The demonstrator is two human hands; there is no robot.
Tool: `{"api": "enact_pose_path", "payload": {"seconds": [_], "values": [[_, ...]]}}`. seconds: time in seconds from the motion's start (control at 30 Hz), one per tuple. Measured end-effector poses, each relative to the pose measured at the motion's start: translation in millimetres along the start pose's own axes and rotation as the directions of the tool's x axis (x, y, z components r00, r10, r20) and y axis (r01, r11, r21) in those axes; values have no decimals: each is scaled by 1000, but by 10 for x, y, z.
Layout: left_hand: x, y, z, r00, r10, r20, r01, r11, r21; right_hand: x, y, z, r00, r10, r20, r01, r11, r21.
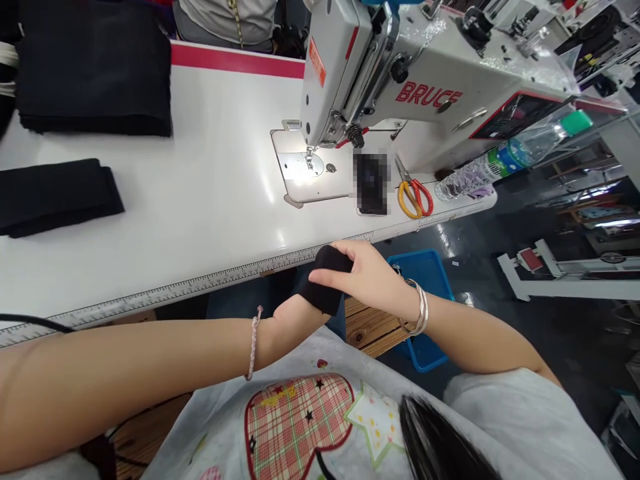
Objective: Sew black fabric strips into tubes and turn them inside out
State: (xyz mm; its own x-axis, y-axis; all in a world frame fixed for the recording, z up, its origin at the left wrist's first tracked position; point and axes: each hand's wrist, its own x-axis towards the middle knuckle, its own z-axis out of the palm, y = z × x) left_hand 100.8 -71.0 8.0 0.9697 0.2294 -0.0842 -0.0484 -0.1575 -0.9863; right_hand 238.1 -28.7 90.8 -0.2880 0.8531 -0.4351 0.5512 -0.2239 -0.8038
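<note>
A small black cloth piece (327, 283) is between my hands, just off the table's front edge. My right hand (367, 273) grips its upper right side, with the thumb and fingers pressed round it. My left hand (300, 313) reaches it from below; the cloth covers the fingers, so their pose is hidden. Beyond my hands stands a white sewing machine (390, 100), its presser foot (310, 159) above the metal needle plate (295, 173) with no cloth under it.
On the white table (215, 160) lie a thick black fabric stack (95, 67), a folded black cloth (60, 197), a dark pixelated object (371, 181) and scissors (415, 199). A plastic bottle (505, 160) lies at the right. Below are a blue tray (430, 360) and a wooden surface (373, 327). A person (225, 23) sits opposite.
</note>
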Motion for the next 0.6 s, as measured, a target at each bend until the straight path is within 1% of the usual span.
{"api": "enact_pose_path", "payload": {"seconds": [0.07, 0.1, 0.13, 0.17, 0.2, 0.23, 0.27, 0.37, 0.47, 0.53, 0.6], "values": [[-53, -60, -17, 996, -82, 39, 89, 967, -241, 29, 103, -35, 999, 43, 7, -44, 983, 178], [-68, -79, -24, 990, -130, 60, 143, 917, -374, 42, 155, -49, 998, 56, 1, -54, 968, 246], [-77, -90, -31, 981, -179, 74, 192, 835, -515, 53, 204, -57, 998, 62, -7, -57, 953, 298], [-79, -95, -37, 971, -221, 89, 226, 734, -641, 60, 245, -61, 998, 64, -15, -55, 941, 335], [-78, -95, -45, 963, -248, 106, 244, 632, -735, 64, 279, -61, 998, 64, -20, -53, 930, 363], [-75, -94, -54, 958, -259, 125, 252, 545, -800, 66, 303, -57, 998, 64, -22, -50, 921, 387], [-71, -97, -64, 956, -257, 142, 254, 484, -837, 65, 318, -53, 998, 62, -21, -48, 912, 407], [-70, -146, -97, 964, -212, 159, 240, 442, -865, 58, 321, -45, 998, 57, 0, -50, 890, 452], [-83, -233, -118, 961, -213, 175, 249, 402, -881, 48, 304, -53, 998, 52, 28, -59, 886, 459], [-93, -283, -121, 963, -199, 182, 251, 413, -876, 42, 293, -58, 998, 48, 37, -59, 890, 452], [-102, -310, -123, 970, -170, 175, 234, 446, -864, 38, 278, -54, 998, 45, 32, -55, 892, 449]]}}
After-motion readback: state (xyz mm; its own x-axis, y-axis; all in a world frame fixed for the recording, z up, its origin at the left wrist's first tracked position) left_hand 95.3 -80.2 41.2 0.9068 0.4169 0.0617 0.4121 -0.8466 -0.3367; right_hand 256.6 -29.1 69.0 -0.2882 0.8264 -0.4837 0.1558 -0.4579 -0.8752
